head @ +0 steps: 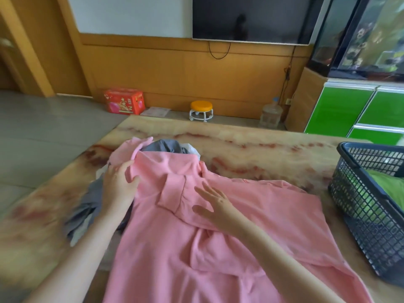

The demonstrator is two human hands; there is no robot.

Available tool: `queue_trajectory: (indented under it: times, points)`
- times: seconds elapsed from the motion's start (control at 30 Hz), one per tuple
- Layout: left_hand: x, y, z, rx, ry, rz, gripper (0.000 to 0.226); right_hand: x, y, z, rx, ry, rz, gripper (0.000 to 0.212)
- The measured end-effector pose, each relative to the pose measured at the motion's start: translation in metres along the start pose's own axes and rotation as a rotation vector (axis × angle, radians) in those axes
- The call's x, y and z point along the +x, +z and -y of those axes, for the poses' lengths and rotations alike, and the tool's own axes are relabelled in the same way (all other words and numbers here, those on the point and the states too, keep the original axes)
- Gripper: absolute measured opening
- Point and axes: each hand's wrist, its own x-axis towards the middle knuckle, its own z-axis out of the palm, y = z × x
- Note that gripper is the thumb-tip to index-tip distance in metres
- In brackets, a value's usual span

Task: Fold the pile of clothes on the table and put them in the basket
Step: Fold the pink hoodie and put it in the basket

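A pink polo shirt (218, 248) lies spread across the marble table (251, 149), collar away from me. My left hand (119, 182) grips the shirt's left shoulder, fingers and thumb curled round a fold of the fabric. My right hand (215, 201) lies flat with straight, spread fingers on the chest of the shirt, just right of the collar placket. Under and behind the pink shirt lies a pile of grey clothes (91, 206) with some white cloth (192, 150). A dark plastic basket (360, 206) stands at the right table edge with a green garment (389, 184) inside.
Beyond the table's far edge on the floor stand a red box (124, 101), a small orange-topped stool (201, 110) and a water jug (271, 113). A green cabinet (358, 112) with an aquarium (371, 33) stands at the right. A TV (253, 17) hangs on the wall.
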Motion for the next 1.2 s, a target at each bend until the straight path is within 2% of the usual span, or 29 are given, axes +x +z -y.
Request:
queue_trajectory:
  times: [0.13, 0.23, 0.33, 0.43, 0.53, 0.67, 0.73, 0.8, 0.9, 1.0, 1.1, 1.2]
  points:
    - [0.012, -0.007, 0.005, -0.124, -0.124, 0.030, 0.049, 0.029, 0.017, 0.031, 0.181, 0.022, 0.005, 0.047]
    - [0.027, -0.002, 0.000, -0.081, -0.189, 0.063, 0.050, 0.046, 0.016, 0.042, 0.303, 0.051, -0.051, 0.040]
    - [0.039, 0.008, 0.006, 0.084, -0.228, 0.051, 0.033, 0.061, 0.010, 0.039, 0.459, 0.128, -0.086, 0.035]
    - [0.046, 0.015, 0.015, -0.057, -0.236, -0.095, 0.019, 0.075, 0.007, 0.029, 0.491, 0.130, -0.184, 0.029]
    - [0.043, 0.012, 0.011, -0.287, -0.138, -0.162, 0.016, 0.084, 0.000, 0.022, 0.557, 0.165, -0.245, 0.027]
    - [0.020, 0.001, -0.026, -0.546, 0.007, -0.182, 0.009, 0.084, -0.022, 0.021, 0.949, 0.303, -0.277, 0.019]
    - [0.001, -0.002, -0.046, -0.616, 0.087, -0.087, 0.008, 0.085, -0.029, 0.018, 1.109, 0.365, -0.263, 0.019]
    - [-0.023, 0.002, -0.058, -0.629, 0.182, 0.101, 0.009, 0.087, -0.035, 0.016, 1.177, 0.388, -0.259, 0.020]
    - [-0.058, 0.018, -0.056, -0.448, 0.283, 0.364, 0.006, 0.092, -0.040, 0.011, 1.196, 0.431, -0.230, 0.028]
    - [-0.076, 0.037, -0.038, -0.477, 0.249, 0.535, 0.013, 0.100, -0.040, 0.007, 1.183, 0.495, -0.130, 0.041]
    - [-0.079, 0.041, -0.029, -0.467, 0.254, 0.525, 0.019, 0.109, -0.031, 0.010, 0.997, 0.492, -0.045, 0.045]
    - [-0.079, 0.039, -0.030, -0.422, 0.337, 0.473, 0.029, 0.124, -0.020, 0.022, 0.786, 0.442, -0.085, 0.031]
